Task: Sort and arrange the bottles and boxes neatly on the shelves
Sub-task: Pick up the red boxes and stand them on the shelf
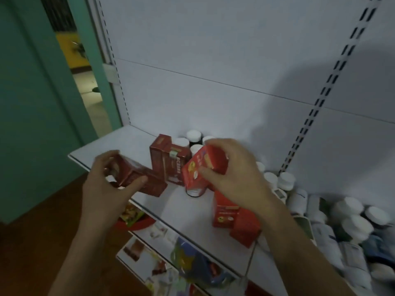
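My left hand [104, 186] grips a dark red box [139, 178] lying tilted over the front left edge of the white shelf [128, 142]. My right hand [233, 176] holds a bright red box [201, 167], tilted, above a dark bottle [195, 192] that is mostly hidden. Two dark red boxes [168, 161] stand upright between my hands. Behind them stand several white-capped bottles [193, 136]. More bright red boxes [230, 216] lie under my right wrist.
A heap of white-capped bottles [350, 223] fills the shelf's right side. Lower shelves [149, 248] hold mixed packets and boxes. A green door [42, 103] stands open at left. Slotted uprights [333, 86] run up the white back panel.
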### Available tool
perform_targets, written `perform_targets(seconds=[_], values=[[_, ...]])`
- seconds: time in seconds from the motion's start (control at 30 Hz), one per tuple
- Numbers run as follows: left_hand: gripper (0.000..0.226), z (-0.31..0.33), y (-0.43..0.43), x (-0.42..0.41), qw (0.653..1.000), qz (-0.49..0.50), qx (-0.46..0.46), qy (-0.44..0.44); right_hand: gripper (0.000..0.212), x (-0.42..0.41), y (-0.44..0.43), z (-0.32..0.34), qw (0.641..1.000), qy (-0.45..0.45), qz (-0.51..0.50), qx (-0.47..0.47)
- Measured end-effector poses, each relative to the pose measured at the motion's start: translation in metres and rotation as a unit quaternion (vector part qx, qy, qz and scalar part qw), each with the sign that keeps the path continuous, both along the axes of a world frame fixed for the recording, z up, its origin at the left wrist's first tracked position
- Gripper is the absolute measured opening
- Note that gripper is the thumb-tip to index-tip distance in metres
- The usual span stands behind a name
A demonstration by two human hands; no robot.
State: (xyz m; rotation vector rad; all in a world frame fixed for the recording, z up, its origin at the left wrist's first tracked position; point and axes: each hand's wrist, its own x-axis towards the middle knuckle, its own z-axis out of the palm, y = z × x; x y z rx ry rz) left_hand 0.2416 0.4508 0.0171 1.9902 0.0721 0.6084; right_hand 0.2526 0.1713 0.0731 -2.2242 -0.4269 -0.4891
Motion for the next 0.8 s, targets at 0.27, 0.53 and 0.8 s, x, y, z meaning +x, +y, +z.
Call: perform_targets(seconds=[0.27, 0.53, 0.8], values=[[0.074, -0.005, 0.011, 0.077, 0.971, -0.144, 0.183, 0.060, 0.054, 0.043, 0.075, -0.044, 0.927, 0.005, 0.067, -0.368], [0.085, -0.009, 0.031, 0.077, 0.934, -0.189, 0.293, 0.082, 0.075, 0.025, 0.039, -0.049, 0.941, 0.018, -0.018, -0.339], [0.084, 0.052, -0.022, 0.116, 0.841, -0.207, 0.497, 0.056, 0.061, -0.026, -0.099, -0.027, 0.909, 0.130, -0.197, -0.343]])
